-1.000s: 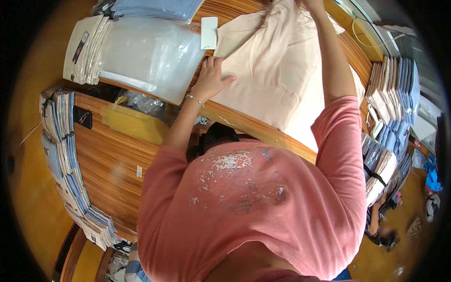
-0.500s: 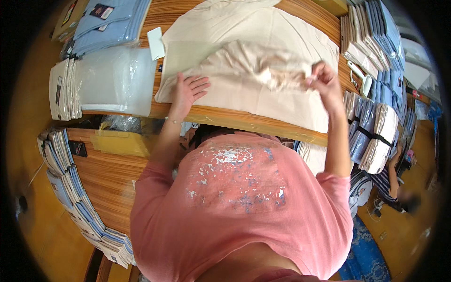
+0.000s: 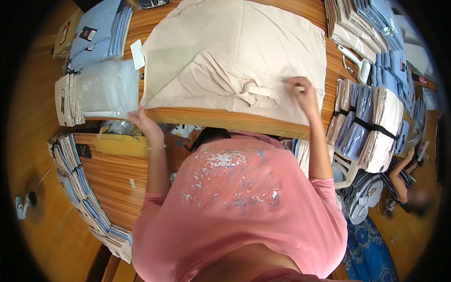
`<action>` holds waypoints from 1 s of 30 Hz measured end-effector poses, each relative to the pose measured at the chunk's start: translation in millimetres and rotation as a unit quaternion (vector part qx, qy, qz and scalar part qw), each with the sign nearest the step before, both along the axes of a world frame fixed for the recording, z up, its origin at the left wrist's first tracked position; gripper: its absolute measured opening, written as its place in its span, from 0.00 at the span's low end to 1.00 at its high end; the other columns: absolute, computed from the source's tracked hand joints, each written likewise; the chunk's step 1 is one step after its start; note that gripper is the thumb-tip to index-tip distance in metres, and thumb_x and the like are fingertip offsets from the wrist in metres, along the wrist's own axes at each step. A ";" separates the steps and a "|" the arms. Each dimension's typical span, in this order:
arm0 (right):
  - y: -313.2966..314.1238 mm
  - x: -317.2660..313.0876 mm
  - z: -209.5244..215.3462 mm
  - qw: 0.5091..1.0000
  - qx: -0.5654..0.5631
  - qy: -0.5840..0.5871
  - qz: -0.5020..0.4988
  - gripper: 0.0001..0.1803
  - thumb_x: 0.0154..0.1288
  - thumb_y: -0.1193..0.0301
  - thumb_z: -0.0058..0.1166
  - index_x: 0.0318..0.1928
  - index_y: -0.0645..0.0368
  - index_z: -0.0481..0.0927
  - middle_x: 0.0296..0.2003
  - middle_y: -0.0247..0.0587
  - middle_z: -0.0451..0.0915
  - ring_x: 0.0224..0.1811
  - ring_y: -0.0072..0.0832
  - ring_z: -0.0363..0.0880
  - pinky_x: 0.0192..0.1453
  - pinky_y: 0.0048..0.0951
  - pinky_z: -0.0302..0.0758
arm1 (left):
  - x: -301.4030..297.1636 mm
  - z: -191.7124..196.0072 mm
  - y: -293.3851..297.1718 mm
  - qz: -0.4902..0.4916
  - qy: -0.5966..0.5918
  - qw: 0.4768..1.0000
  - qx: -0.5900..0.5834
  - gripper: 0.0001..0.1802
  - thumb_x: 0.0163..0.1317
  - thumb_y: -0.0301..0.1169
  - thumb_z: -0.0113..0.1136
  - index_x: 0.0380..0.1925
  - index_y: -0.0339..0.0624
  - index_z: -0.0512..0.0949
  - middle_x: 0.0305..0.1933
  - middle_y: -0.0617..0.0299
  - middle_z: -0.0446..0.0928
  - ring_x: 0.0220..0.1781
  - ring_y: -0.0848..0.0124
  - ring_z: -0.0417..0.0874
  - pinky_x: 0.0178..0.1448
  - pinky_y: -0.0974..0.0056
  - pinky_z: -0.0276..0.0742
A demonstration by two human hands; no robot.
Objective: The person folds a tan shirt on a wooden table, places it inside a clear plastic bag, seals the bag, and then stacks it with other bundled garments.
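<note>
A pale beige shirt (image 3: pixel 253 37) lies spread on the wooden table, with a folded sleeve (image 3: pixel 211 80) across its lower middle. The sleeve's bunched cuff end (image 3: pixel 263 96) rests on the cloth. Over the shirt's right part, my right hand (image 3: pixel 304 96) hovers with fingers loosely bent and slightly blurred; the cuff lies just left of it, apart from the fingers. At the table's front edge my left hand (image 3: pixel 146 126) is by the shirt's lower left corner and the clear plastic bags (image 3: pixel 105 87). Its fingers are apart and appear to hold nothing.
Folded blue shirts (image 3: pixel 96 33) stand at the far left. A white card (image 3: pixel 137 54) lies beside the beige shirt. To the right are a white handheld tool (image 3: pixel 359 66) and strapped bundles of packed shirts (image 3: pixel 366 117). Another person (image 3: pixel 399 181) is at the far right.
My right hand has let go of the cuff and moved slightly left and down. My left hand has come off the shirt toward the table's front left edge. The sleeve now lies flatter.
</note>
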State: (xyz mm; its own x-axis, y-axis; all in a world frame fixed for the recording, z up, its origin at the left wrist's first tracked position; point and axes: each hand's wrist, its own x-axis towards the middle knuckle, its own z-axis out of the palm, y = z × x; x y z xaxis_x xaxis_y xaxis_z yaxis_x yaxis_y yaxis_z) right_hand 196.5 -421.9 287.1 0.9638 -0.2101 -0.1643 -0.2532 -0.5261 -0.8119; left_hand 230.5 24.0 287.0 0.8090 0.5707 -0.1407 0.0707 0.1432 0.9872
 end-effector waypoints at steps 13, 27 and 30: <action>-107.6 185.0 -13.4 0.788 -0.605 0.099 0.059 0.11 0.58 0.70 0.47 0.38 0.56 0.81 0.44 0.37 0.79 0.50 0.33 0.75 0.50 0.45 0.72 | 301.7 -37.5 -111.1 -0.331 0.050 0.735 0.590 0.22 0.60 0.38 0.54 0.51 0.37 0.73 0.49 0.48 0.76 0.52 0.58 0.74 0.57 0.63 0.65; -86.7 -96.5 17.8 0.981 -0.150 -0.041 -0.120 0.12 0.47 0.86 0.52 0.34 0.61 0.78 0.30 0.41 0.76 0.29 0.25 0.74 0.33 0.24 0.70 | 69.1 -17.1 52.6 -0.421 0.050 0.891 0.162 0.13 0.61 0.27 0.55 0.45 0.33 0.75 0.44 0.62 0.75 0.46 0.75 0.72 0.54 0.70 0.65; -80.7 -104.0 -9.0 0.975 -0.154 -0.077 -0.138 0.09 0.45 0.88 0.50 0.30 0.66 0.76 0.32 0.43 0.72 0.33 0.32 0.73 0.38 0.26 0.70 | 50.6 -35.7 50.4 -0.433 0.020 0.869 0.239 0.12 0.59 0.27 0.57 0.41 0.33 0.76 0.44 0.61 0.74 0.49 0.71 0.71 0.56 0.69 0.62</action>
